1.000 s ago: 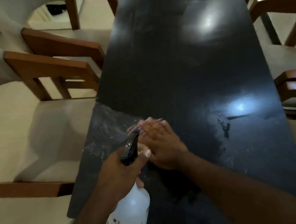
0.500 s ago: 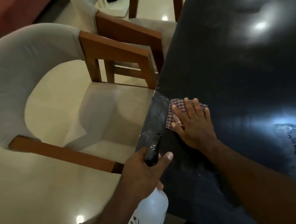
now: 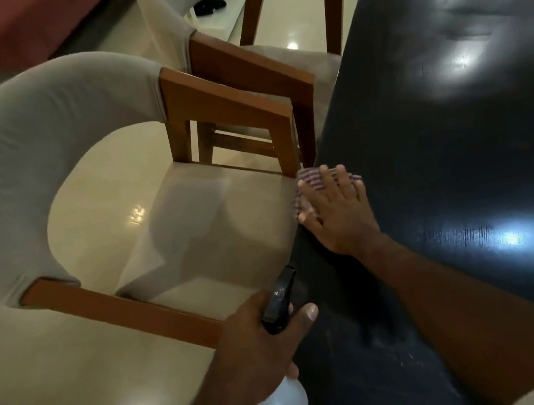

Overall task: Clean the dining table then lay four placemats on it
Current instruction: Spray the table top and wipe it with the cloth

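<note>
Head: right hand (image 3: pixel 342 217) presses checked cloth (image 3: pixel 309 177), glossy table (image 3: pixel 457 139).

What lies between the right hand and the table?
A checked cloth: the right hand presses it flat on the table with straight fingers, at the edge by the chair. The head view shows this.
</note>
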